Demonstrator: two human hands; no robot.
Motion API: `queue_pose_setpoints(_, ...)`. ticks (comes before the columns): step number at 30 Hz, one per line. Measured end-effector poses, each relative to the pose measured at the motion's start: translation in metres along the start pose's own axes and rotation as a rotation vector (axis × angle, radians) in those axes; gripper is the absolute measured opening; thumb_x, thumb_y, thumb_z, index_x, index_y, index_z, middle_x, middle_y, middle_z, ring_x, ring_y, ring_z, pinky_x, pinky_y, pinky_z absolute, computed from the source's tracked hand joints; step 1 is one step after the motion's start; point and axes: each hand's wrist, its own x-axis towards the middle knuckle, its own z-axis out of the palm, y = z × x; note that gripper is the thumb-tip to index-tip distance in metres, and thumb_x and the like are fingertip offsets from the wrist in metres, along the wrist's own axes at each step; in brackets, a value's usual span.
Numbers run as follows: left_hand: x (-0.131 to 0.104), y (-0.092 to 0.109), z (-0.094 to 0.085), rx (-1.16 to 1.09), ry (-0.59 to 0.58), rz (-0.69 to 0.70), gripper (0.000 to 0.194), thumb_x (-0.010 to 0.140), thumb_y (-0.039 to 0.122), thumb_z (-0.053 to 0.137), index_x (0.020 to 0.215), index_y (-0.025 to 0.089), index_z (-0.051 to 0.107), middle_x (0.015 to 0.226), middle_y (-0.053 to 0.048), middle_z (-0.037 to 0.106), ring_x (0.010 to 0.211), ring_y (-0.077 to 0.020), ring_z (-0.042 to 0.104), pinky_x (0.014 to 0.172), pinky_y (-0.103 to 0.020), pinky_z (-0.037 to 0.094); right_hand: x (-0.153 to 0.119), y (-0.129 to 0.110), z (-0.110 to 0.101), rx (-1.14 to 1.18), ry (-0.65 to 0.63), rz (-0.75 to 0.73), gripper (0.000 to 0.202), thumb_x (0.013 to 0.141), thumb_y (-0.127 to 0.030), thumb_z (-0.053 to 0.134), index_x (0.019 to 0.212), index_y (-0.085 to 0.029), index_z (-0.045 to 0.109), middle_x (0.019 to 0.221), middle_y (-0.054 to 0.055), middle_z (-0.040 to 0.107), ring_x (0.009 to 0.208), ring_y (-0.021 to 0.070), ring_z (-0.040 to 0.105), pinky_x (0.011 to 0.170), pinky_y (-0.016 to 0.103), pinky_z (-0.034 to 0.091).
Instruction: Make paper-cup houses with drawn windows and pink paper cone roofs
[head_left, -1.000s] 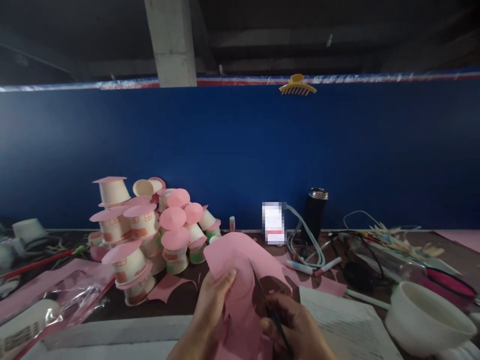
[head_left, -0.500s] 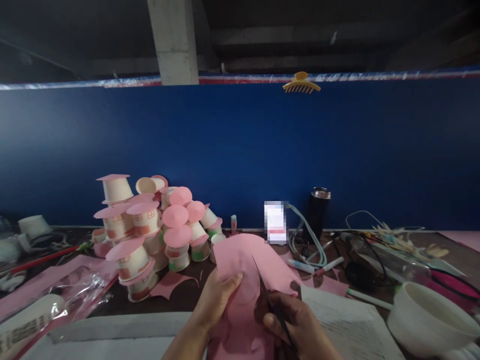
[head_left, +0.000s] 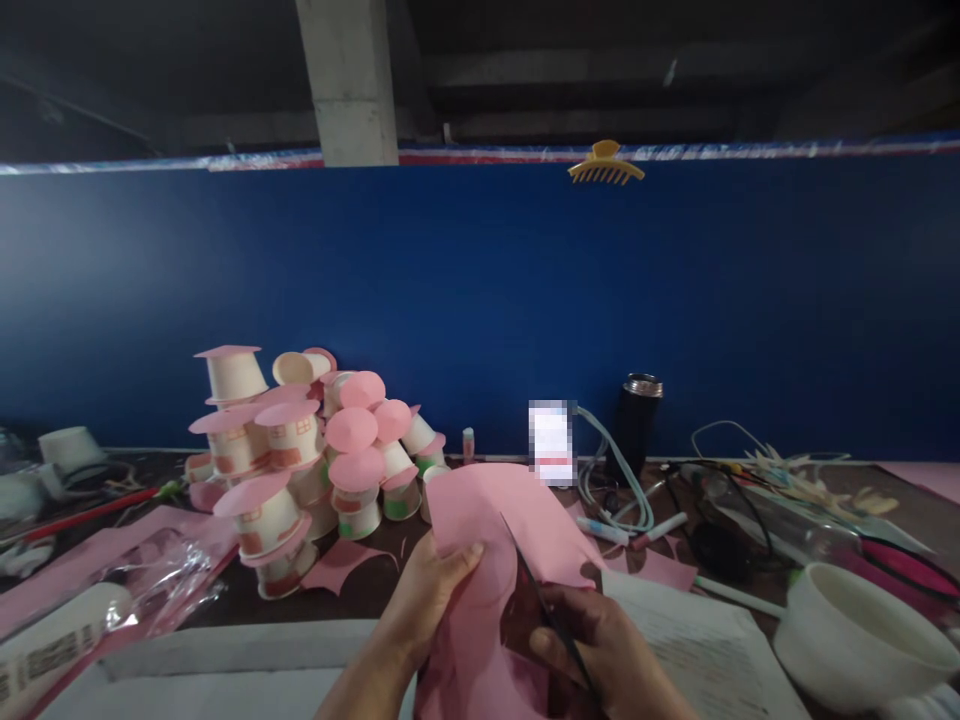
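Observation:
My left hand [head_left: 431, 600] pinches a large sheet of pink paper [head_left: 480, 510], thumb on the face toward me. In my right hand [head_left: 592, 640] is a pair of dark scissors [head_left: 540, 590], its blades pointing up and left into the sheet. A cut runs along the blades, with paper on both sides of it. The finger loops are mostly hidden by my fingers. Below my hands, more pink paper [head_left: 487, 690] hangs down or lies there; I cannot tell which.
To the left stand stacked paper cups [head_left: 289, 445] with pink paper discs. A phone [head_left: 551, 440], a black flask [head_left: 636, 430], pale-blue cable and markers [head_left: 604, 530] lie beyond my hands. At right are a printed sheet [head_left: 697, 650] and a white mug [head_left: 862, 635]. Pink scraps [head_left: 352, 565] lie about.
The scissors have shifted very slightly left and stay in the sheet. The lower pink paper has bent a little to the left. Both hands keep their hold.

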Motion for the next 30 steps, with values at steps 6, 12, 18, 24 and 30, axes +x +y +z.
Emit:
queue_pose_setpoints(6, 0.0, -0.001, -0.001, -0.004, 0.005, -0.022, 0.05, 0.072, 0.025, 0.071, 0.119, 0.011, 0.062, 0.091, -0.012, 0.074, 0.077, -0.0256, 0.068, 0.072, -0.035, 0.052, 0.002, 0.01, -0.003, -0.038, 0.03, -0.021, 0.043, 0.066, -0.049, 0.075, 0.093, -0.016, 0.074, 0.078, 0.004, 0.07, 0.074, 0.0215, 0.062, 0.068, 0.028, 0.047)
queue_pose_setpoints(12, 0.002, -0.001, -0.006, -0.017, -0.039, -0.029, 0.042, 0.076, 0.022, 0.068, 0.115, 0.011, 0.064, 0.094, -0.013, 0.073, 0.082, -0.0255, 0.068, 0.075, -0.036, 0.052, -0.002, 0.0, -0.002, 0.017, -0.059, -0.005, 0.043, 0.069, -0.046, 0.075, 0.101, -0.017, 0.074, 0.082, 0.003, 0.072, 0.078, 0.0224, 0.064, 0.071, 0.028, 0.047)
queue_pose_setpoints(18, 0.002, -0.001, -0.008, -0.008, -0.019, -0.034, 0.048, 0.073, 0.022, 0.07, 0.119, 0.011, 0.062, 0.094, -0.014, 0.073, 0.083, -0.0264, 0.067, 0.075, -0.037, 0.052, -0.003, -0.006, -0.002, -0.026, -0.039, 0.012, 0.045, 0.064, -0.047, 0.078, 0.097, -0.017, 0.076, 0.078, 0.002, 0.072, 0.075, 0.0227, 0.063, 0.069, 0.027, 0.048)
queue_pose_setpoints(24, 0.004, -0.003, -0.012, 0.021, -0.058, -0.02, 0.043, 0.073, 0.023, 0.069, 0.113, 0.009, 0.065, 0.096, -0.015, 0.072, 0.084, -0.0262, 0.067, 0.077, -0.037, 0.051, 0.0, -0.001, -0.004, -0.098, -0.033, 0.038, 0.045, 0.065, -0.05, 0.077, 0.094, -0.015, 0.076, 0.074, 0.002, 0.07, 0.071, 0.0214, 0.061, 0.065, 0.026, 0.047)
queue_pose_setpoints(30, 0.01, -0.004, -0.017, 0.281, -0.033, 0.077, 0.037, 0.079, 0.024, 0.063, 0.114, 0.012, 0.065, 0.103, -0.013, 0.072, 0.09, -0.0259, 0.065, 0.082, -0.035, 0.049, -0.005, -0.005, -0.002, -0.071, -0.151, -0.003, 0.049, 0.079, -0.06, 0.059, 0.098, -0.015, 0.071, 0.084, 0.006, 0.069, 0.075, 0.0188, 0.063, 0.061, 0.022, 0.046)
